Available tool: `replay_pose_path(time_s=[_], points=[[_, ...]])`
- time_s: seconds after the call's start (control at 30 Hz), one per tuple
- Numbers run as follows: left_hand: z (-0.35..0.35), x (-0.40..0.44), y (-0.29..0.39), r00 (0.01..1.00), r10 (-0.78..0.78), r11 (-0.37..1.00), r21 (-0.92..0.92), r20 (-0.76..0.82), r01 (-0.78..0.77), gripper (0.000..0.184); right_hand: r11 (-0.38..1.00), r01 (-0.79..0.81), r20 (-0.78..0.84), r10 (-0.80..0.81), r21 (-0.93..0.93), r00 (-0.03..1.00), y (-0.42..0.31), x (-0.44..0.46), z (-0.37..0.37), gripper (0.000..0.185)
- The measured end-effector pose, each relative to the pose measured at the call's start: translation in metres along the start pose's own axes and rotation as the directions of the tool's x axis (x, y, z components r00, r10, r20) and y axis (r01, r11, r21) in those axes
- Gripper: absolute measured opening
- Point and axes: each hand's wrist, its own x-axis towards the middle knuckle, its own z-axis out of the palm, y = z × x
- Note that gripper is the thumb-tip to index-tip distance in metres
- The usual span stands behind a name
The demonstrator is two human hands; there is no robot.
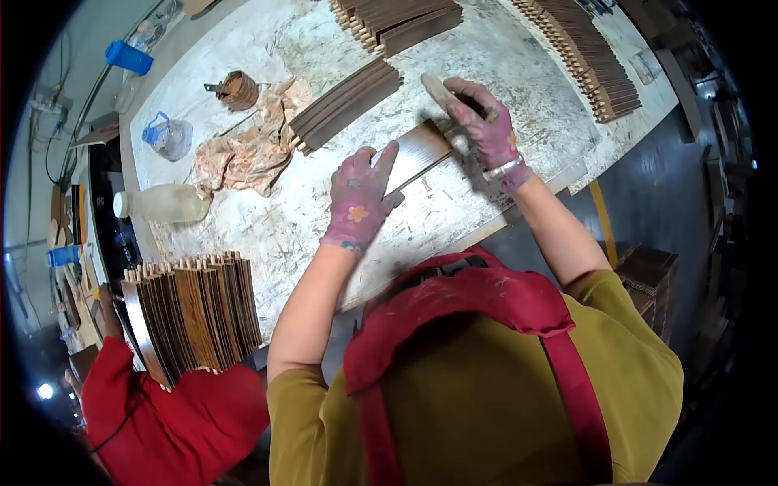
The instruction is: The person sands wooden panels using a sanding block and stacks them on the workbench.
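A dark brown wooden board (420, 155) with a shiny face lies on the worktable in front of me. My left hand (356, 198), in a stained pink-purple glove with a flower print, is at the board's left end, thumb and forefinger spanning its edges. Above the board's right end is my right hand (490, 134), gloved the same way, its fingers closed around a pale, elongated piece (438, 91) whose kind I cannot make out. Just beyond the board sits a short stack of similar boards (347, 105).
More boards (421, 28) stand at the back, with a long row (579, 61) at right. On the left are a stained cloth (243, 158), a brown pot (239, 91), a jug (170, 138) and a bottle (166, 203). A person in a red sleeve (113, 381) is beside stacked boards (194, 316).
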Motion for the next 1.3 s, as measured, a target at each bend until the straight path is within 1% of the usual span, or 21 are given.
replay_pose_path(time_s=[0.07, 0.13, 0.17, 0.23, 0.27, 0.37, 0.4, 0.47, 0.53, 0.57, 0.63, 0.7, 0.73, 0.77, 0.83, 0.93, 1.0, 1.07, 1.13, 1.23, 1.3], points=[[-0.007, 0.002, -0.002, 0.999, 0.032, 0.999, -0.009, 0.008, -0.032, 0.073, 0.989, 0.082, 0.055, -0.075, -0.122, 0.996, -0.003, -0.006, -0.015, 0.052], [-0.024, 0.003, 0.0, 0.999, 0.03, 0.998, -0.062, -0.038, -0.032, 0.062, 0.997, 0.02, 0.004, -0.02, -0.073, 1.0, -0.022, -0.016, -0.024, 0.052], [-0.035, 0.006, 0.004, 0.991, -0.077, 0.959, -0.262, 0.113, 0.104, 0.058, 0.999, -0.011, -0.018, 0.011, -0.048, 1.0, -0.028, -0.022, -0.029, 0.052], [-0.052, 0.012, 0.007, 0.875, -0.187, 0.722, -0.542, 0.446, 0.43, 0.051, 0.997, -0.083, -0.056, 0.082, -0.009, 0.995, -0.027, -0.027, -0.041, 0.052], [-0.032, 0.01, -0.01, 0.951, -0.12, 0.785, -0.559, 0.285, 0.267, 0.049, 0.991, -0.131, -0.068, 0.131, 0.011, 0.989, -0.022, -0.029, -0.046, 0.051], [-0.026, 0.024, -0.024, 0.9, -0.19, 0.812, -0.452, 0.393, 0.369, 0.048, 0.933, -0.321, -0.053, 0.333, 0.16, 0.942, -0.006, -0.033, -0.049, 0.046], [-0.017, 0.026, -0.029, 0.969, -0.109, 0.973, -0.176, 0.222, 0.15, 0.054, 0.907, -0.363, -0.027, 0.377, 0.211, 0.926, 0.001, -0.034, -0.049, 0.045], [-0.017, 0.025, -0.019, 0.98, -0.05, 0.998, -0.02, 0.193, 0.055, 0.063, 0.883, -0.429, 0.024, 0.433, 0.192, 0.901, 0.0, -0.035, -0.049, 0.043], [-0.007, 0.019, -0.012, 0.99, 0.055, 0.99, 0.122, 0.133, -0.072, 0.079, 0.913, -0.393, 0.031, 0.392, 0.11, 0.919, 0.002, -0.031, -0.044, 0.042], [-0.003, 0.015, -0.003, 0.994, 0.034, 0.981, 0.185, 0.106, -0.053, 0.083, 0.925, -0.375, 0.037, 0.373, 0.07, 0.927, 0.003, -0.028, -0.039, 0.042], [0.015, 0.012, -0.01, 0.999, 0.043, 0.997, -0.069, 0.033, -0.041, 0.077, 0.955, -0.25, 0.056, 0.262, -0.159, 0.963, 0.002, -0.018, -0.028, 0.042], [0.016, 0.012, -0.008, 1.0, 0.012, 0.996, -0.087, 0.028, -0.01, 0.078, 0.909, -0.194, 0.086, 0.241, -0.369, 0.967, 0.002, -0.009, -0.017, 0.044], [0.016, 0.01, -0.008, 1.0, -0.004, 0.995, -0.096, 0.026, 0.006, 0.079, 0.841, -0.236, 0.083, 0.313, -0.487, 0.946, -0.001, -0.005, -0.011, 0.047], [0.017, 0.011, -0.008, 1.0, -0.009, 0.995, -0.096, 0.029, 0.012, 0.079, 0.811, -0.134, 0.106, 0.235, -0.57, 0.966, 0.005, -0.001, -0.004, 0.046], [0.017, 0.012, -0.01, 0.999, -0.022, 0.995, -0.097, 0.033, 0.025, 0.079, 0.747, -0.109, 0.126, 0.251, -0.656, 0.96, 0.004, -0.001, -0.005, 0.047], [0.014, 0.015, -0.01, 0.998, -0.023, 0.993, -0.112, 0.056, 0.029, 0.077, 0.668, -0.006, 0.134, 0.159, -0.744, 0.978, 0.0, -0.019, -0.012, 0.044], [0.011, 0.014, -0.01, 0.999, -0.01, 0.992, -0.127, 0.049, 0.016, 0.073, 0.612, 0.185, 0.304, 0.097, -0.769, 0.948, -0.028, -0.042, -0.026, 0.044], [0.004, 0.016, -0.011, 0.996, -0.013, 0.981, -0.19, 0.086, 0.029, 0.068, 0.621, 0.199, 0.358, 0.141, -0.758, 0.923, -0.044, -0.063, -0.039, 0.044], [0.003, 0.026, -0.025, 0.993, 0.004, 0.956, -0.292, 0.12, 0.031, 0.06, 0.687, 0.029, 0.31, 0.289, -0.726, 0.906, -0.048, -0.077, -0.045, 0.044], [-0.016, 0.039, -0.032, 0.943, -0.011, 0.96, -0.26, 0.331, 0.102, 0.054, 0.674, 0.439, 0.543, -0.066, -0.594, 0.837, -0.046, -0.083, -0.005, 0.038], [-0.013, 0.046, -0.041, 0.915, -0.014, 0.95, -0.281, 0.403, 0.138, 0.055, 0.532, 0.589, 0.689, -0.016, -0.608, 0.725, -0.041, -0.082, 0.033, 0.041]])
